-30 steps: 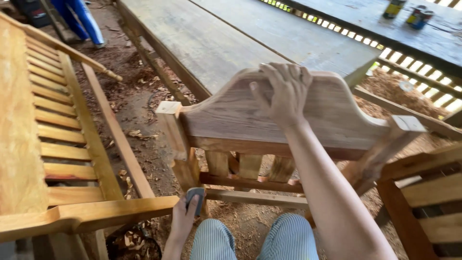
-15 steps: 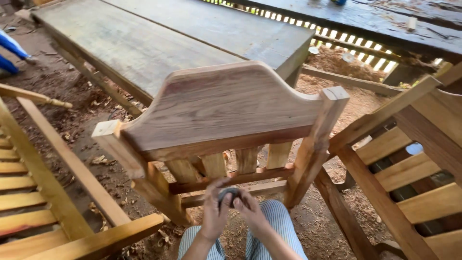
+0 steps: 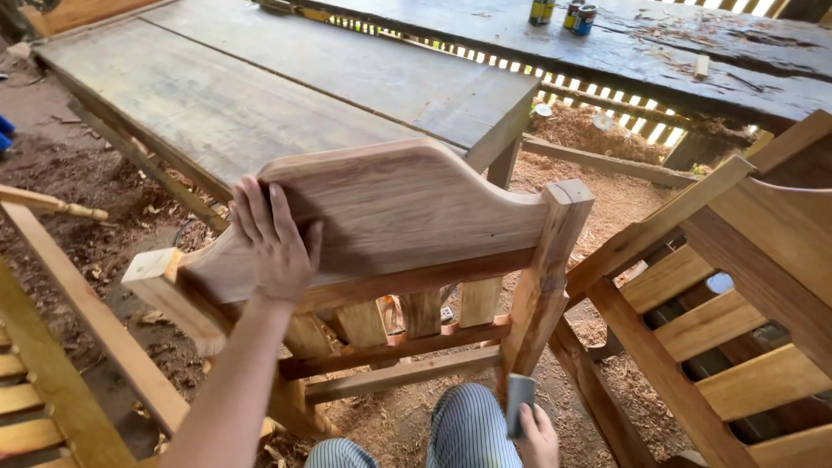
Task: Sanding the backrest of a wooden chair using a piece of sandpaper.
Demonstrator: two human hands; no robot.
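Note:
A bare wooden chair [image 3: 407, 217] stands tilted in front of me, its curved top rail facing up. My left hand [image 3: 273, 238] lies flat on the left part of that rail, fingers spread. My right hand [image 3: 537, 433] is low by my knee, closed around a small grey flat block [image 3: 518, 400] that looks like a sanding pad. It hovers near the chair's right post [image 3: 546, 277]. My striped trouser legs [image 3: 468, 433] show at the bottom.
A large grey plank table [image 3: 286, 87] stands behind the chair. A dark bench [image 3: 659, 52] with small cans [image 3: 563, 13] is at the back. Slatted wooden chairs stand on the right [image 3: 737, 329] and left [image 3: 35, 381]. Sawdust covers the ground.
Both hands were together at the grey block by my knees. Now the left hand has gone up onto the top rail, and the right keeps the block, lower right.

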